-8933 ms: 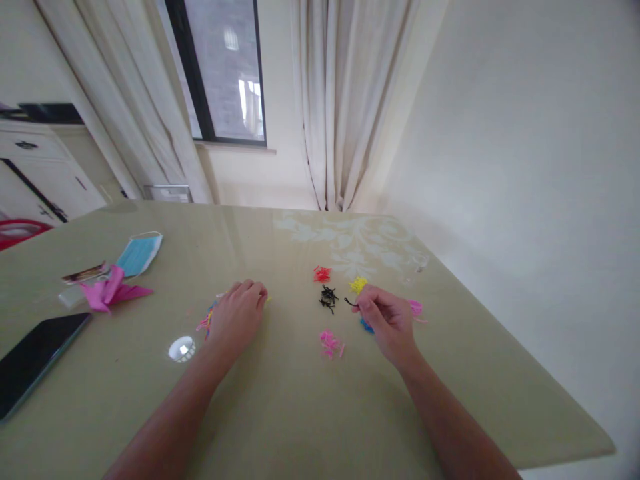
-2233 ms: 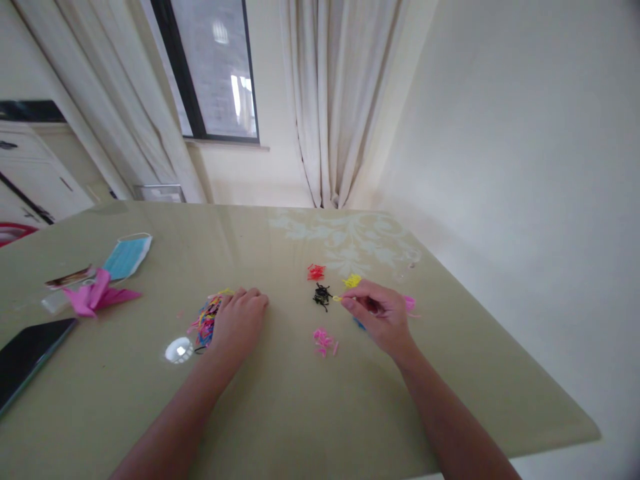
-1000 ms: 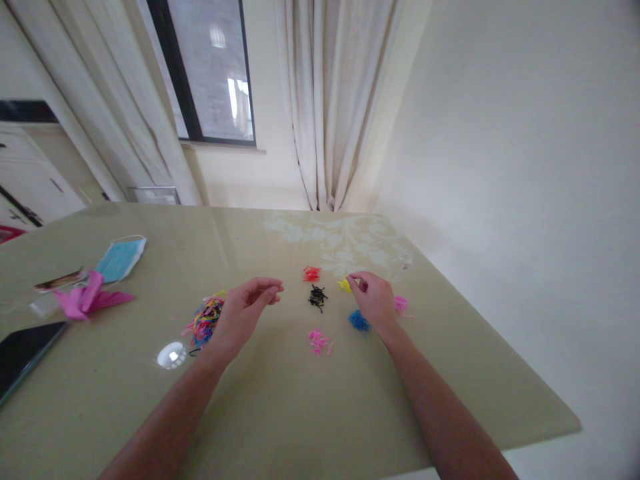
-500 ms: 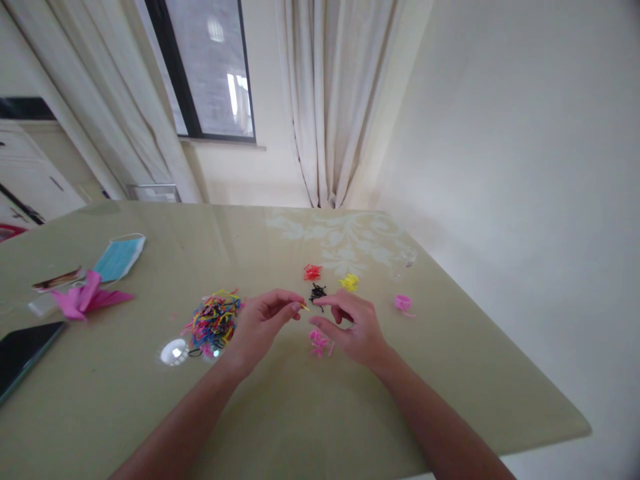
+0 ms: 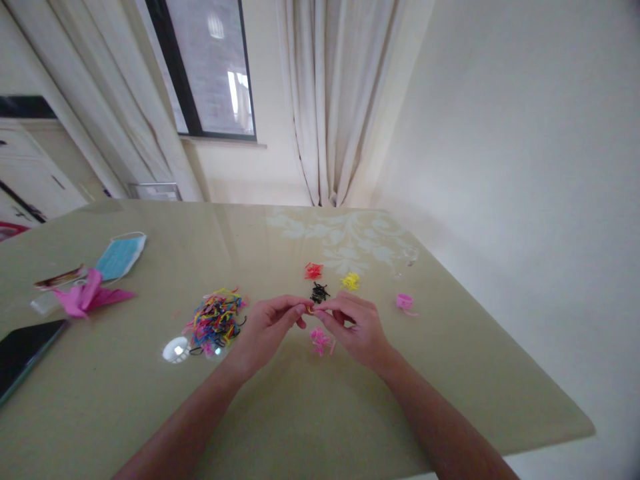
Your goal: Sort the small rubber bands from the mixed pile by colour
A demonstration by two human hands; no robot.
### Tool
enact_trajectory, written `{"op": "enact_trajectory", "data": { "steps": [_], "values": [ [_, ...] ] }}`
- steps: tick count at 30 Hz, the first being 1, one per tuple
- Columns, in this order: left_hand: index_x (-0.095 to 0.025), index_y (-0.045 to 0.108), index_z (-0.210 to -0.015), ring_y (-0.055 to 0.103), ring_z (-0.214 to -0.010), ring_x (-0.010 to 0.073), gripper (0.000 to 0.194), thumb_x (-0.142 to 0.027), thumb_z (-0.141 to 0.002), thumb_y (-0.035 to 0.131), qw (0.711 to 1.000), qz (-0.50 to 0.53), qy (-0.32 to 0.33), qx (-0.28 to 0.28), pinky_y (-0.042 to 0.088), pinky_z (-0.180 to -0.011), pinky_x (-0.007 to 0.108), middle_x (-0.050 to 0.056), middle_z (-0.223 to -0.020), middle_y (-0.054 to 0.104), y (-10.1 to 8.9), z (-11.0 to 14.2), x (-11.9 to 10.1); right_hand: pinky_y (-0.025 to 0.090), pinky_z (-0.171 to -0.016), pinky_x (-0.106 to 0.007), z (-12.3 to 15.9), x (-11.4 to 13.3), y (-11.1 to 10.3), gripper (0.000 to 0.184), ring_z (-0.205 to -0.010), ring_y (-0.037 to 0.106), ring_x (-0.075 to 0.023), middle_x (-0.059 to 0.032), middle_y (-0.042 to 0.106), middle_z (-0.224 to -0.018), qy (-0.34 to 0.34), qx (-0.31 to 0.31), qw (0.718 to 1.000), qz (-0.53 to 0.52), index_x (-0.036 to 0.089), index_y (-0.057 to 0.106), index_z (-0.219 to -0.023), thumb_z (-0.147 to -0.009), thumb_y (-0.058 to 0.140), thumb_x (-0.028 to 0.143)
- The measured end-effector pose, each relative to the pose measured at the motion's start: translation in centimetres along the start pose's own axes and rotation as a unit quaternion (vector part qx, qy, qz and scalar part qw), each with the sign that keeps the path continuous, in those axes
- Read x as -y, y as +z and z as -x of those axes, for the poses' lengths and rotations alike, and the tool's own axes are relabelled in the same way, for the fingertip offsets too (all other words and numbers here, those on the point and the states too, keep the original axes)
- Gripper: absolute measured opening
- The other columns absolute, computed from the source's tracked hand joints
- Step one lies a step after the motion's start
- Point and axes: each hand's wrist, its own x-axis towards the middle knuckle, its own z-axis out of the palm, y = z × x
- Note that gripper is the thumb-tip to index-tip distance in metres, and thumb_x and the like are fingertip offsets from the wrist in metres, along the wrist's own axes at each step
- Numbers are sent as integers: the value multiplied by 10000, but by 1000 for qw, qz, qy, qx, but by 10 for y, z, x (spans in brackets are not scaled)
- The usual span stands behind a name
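My left hand [image 5: 267, 327] and my right hand [image 5: 353, 327] meet above the table's middle, fingertips pinched together on one small orange-yellow band [image 5: 310, 309]. A mixed pile of coloured bands [image 5: 215, 320] lies just left of my left hand. Small sorted heaps sit around my hands: red [image 5: 313, 270], black [image 5: 319, 292], yellow [image 5: 351, 281], light pink [image 5: 320, 341] under my fingers, and magenta [image 5: 404, 302] to the right. The blue heap is hidden behind my right hand.
The olive glass-topped table [image 5: 300, 413] ends at the right near a white wall. At the left lie a blue face mask [image 5: 120, 255], a pink folded paper [image 5: 85, 297], a small card [image 5: 57, 277] and a dark tablet [image 5: 23, 357]. Curtains and a window stand behind.
My right hand left the yellow heap and came back to the middle. My left hand lifted off the mixed pile with a band, and both hands now pinch it together.
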Motion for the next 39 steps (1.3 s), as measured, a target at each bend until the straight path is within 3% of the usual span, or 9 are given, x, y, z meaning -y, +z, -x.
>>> {"op": "enact_trajectory", "data": {
  "steps": [5, 7, 9, 11, 14, 17, 20, 24, 39],
  "values": [
    [-207, 792, -1099, 718, -765, 178, 319, -374, -1019, 532, 991, -129, 34, -2, 576, -735, 294, 65, -969, 821, -3, -1, 8, 371, -531, -246, -5, 5, -5, 238, -553, 470, -116, 5, 611, -641, 101, -22, 993, -57, 196, 798, -853, -958, 710, 391],
    [-213, 785, -1111, 736, -851, 208, 320, -335, -1034, 498, 969, -241, 52, -26, 575, -816, 331, 78, -1050, 819, -8, -2, 12, 358, -513, -243, -6, 6, -6, 288, -547, 468, -114, 0, 623, -649, 133, -30, 986, -93, 187, 792, -831, -948, 711, 438],
    [-218, 778, -1138, 728, -1014, 260, 325, -270, -1036, 474, 919, -387, 62, -47, 543, -947, 394, 98, -1150, 802, -17, -4, 17, 348, -500, -242, -6, 5, -7, 324, -536, 457, -113, 2, 610, -637, 151, -38, 981, -117, 183, 787, -819, -940, 710, 473],
    [-224, 758, -1202, 678, -1171, 311, 349, -200, -1022, 459, 848, -525, 47, -53, 485, -1044, 457, 118, -1289, 755, -27, -4, 21, 337, -491, -244, -6, 4, -7, 341, -530, 440, -113, 6, 587, -621, 162, -43, 977, -129, 182, 781, -811, -936, 708, 491],
    [-197, 710, -1291, 625, -1253, 370, 419, -112, -982, 440, 755, -654, -9, -44, 463, -1041, 515, 158, -1427, 670, -39, -1, 23, 324, -489, -244, -6, 3, -6, 335, -529, 424, -110, 11, 566, -617, 164, -46, 975, -140, 182, 772, -802, -938, 707, 482],
    [-144, 736, -1177, 649, -1170, 409, 399, -76, -958, 409, 711, -701, -55, -24, 476, -969, 544, 207, -1288, 720, -46, 1, 19, 314, -489, -245, -5, 3, -7, 348, -528, 416, -109, 13, 556, -611, 160, -46, 976, -143, 181, 766, -796, -945, 693, 487],
    [-153, 750, -1032, 676, -1091, 381, 384, -57, -954, 386, 700, -709, -80, -1, 487, -939, 499, 187, -1113, 748, -48, 0, 14, 316, -489, -246, -6, 4, -7, 376, -526, 416, -109, 9, 563, -611, 157, -48, 976, -143, 177, 768, -798, -946, 682, 513],
    [-151, 739, -1035, 681, -1082, 336, 392, -33, -942, 377, 703, -706, -84, 13, 498, -915, 422, 181, -1095, 727, -50, -3, 13, 304, -485, -240, -5, 4, -7, 373, -511, 394, -103, 17, 550, -598, 157, -49, 975, -151, 177, 773, -803, -951, 680, 506],
    [-180, 730, -1090, 690, -1083, 332, 369, -100, -980, 386, 720, -690, -76, -10, 465, -921, 442, 150, -1106, 748, -50, -6, 21, 344, -499, -247, -6, 0, -9, 479, -533, 435, -123, -10, 588, -613, 147, -55, 981, -112, 183, 770, -756, -977, 612, 577]
  ]
}}
